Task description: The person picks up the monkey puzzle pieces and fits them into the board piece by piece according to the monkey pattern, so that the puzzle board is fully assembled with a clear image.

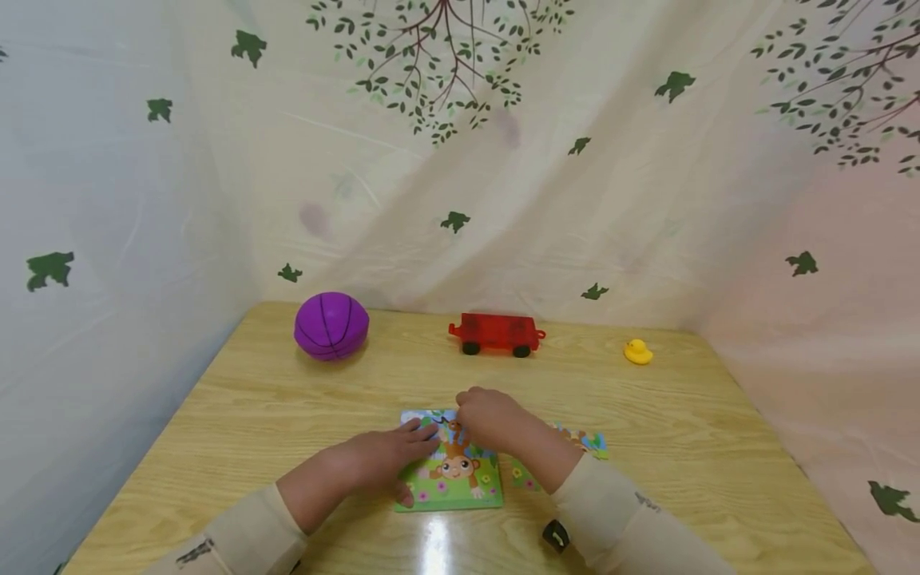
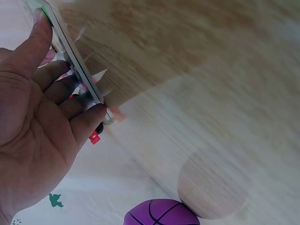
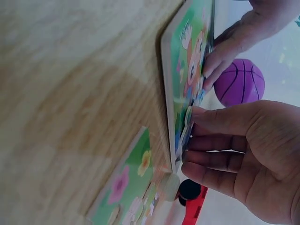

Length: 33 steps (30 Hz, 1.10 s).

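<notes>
A wooden monkey puzzle board (image 1: 456, 479) lies flat on the table, green with flowers and a hanging monkey. My left hand (image 1: 377, 463) rests on its left side, fingers extended over the picture and the thumb low near the front corner. In the left wrist view, the fingers (image 2: 86, 119) of that hand touch the board's edge (image 2: 77, 58). My right hand (image 1: 496, 419) is over the top right corner. Seen from the right wrist, its thumb and fingers pinch a small puzzle piece (image 3: 187, 123) at the board's surface; the hand hides most of the piece in the head view.
A second puzzle board (image 1: 592, 444) lies just right of the first, partly covered by my right forearm. Along the back of the table are a purple ball (image 1: 331, 326), a red toy wagon (image 1: 498, 331) and a yellow rubber duck (image 1: 637, 352). Leaf-printed cloth (image 1: 374, 231) hangs behind.
</notes>
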Motion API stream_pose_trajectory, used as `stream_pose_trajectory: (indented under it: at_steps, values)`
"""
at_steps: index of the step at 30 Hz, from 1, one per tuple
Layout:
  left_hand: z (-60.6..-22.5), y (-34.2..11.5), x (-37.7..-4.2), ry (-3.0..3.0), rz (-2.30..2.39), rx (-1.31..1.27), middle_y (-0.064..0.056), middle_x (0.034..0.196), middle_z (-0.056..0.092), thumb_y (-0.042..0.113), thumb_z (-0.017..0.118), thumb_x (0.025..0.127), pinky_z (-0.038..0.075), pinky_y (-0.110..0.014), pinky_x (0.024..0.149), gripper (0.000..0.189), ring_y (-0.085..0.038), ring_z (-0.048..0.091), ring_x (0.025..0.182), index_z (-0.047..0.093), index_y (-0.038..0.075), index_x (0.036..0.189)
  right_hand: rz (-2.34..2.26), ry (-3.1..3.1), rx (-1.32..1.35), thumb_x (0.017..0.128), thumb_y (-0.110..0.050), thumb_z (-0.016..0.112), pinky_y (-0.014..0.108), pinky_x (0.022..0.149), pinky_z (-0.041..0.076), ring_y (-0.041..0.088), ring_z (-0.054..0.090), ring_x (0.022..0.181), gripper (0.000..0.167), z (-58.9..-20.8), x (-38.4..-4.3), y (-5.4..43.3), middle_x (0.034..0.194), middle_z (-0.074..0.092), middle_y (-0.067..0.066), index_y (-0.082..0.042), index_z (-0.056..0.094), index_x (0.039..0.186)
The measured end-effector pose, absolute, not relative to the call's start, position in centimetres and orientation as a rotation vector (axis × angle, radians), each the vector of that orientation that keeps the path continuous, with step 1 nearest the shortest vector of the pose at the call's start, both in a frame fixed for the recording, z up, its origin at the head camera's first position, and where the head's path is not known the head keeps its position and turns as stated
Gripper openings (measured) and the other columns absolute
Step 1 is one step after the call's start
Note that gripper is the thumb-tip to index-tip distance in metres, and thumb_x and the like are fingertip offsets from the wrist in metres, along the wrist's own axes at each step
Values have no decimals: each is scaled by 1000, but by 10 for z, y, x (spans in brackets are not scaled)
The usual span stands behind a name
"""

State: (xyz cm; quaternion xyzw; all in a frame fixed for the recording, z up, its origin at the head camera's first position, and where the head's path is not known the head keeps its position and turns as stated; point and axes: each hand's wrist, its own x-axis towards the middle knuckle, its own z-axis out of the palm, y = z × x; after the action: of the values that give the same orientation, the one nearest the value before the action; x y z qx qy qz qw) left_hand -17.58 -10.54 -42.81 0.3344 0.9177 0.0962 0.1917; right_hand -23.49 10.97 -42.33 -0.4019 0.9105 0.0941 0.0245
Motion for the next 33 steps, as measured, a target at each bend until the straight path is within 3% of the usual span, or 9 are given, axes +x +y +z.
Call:
stream_pose_trajectory:
  at_steps: [5, 11, 26, 33]
  values:
    - [-430, -107, -177, 2577, 273, 959, -2, 163, 24, 42, 76, 76, 37, -49, 115, 90, -31, 23, 149, 37, 16, 152, 192, 2802, -1212, 85, -22, 73, 26, 64, 47, 12, 49, 74, 6, -424, -239, 112, 79, 52, -6, -16, 74, 87]
    - [-429, -107, -176, 2575, 267, 955, -1, 163, 24, 43, 76, 76, 37, -50, 115, 90, -30, 23, 149, 36, 17, 153, 160, 2788, -1185, 87, -25, 73, 27, 68, 50, 14, 50, 79, 14, -423, -239, 115, 86, 53, -4, -16, 74, 97]
    - [-426, -107, -178, 2572, 238, 936, 0, 163, 23, 45, 75, 76, 38, -49, 114, 90, -29, 22, 150, 36, 18, 153, -150, 2689, -1104, 88, -26, 74, 26, 74, 49, 11, 48, 83, 12, -430, -254, 126, 93, 56, -5, -17, 68, 95]
    - [-425, -107, -177, 2565, 256, 944, -1, 163, 23, 43, 75, 77, 35, -49, 116, 90, -30, 22, 150, 36, 17, 153, -104, 2743, -1193, 87, -26, 75, 26, 70, 49, 13, 50, 80, 14, -429, -247, 124, 88, 55, -3, -15, 69, 93]
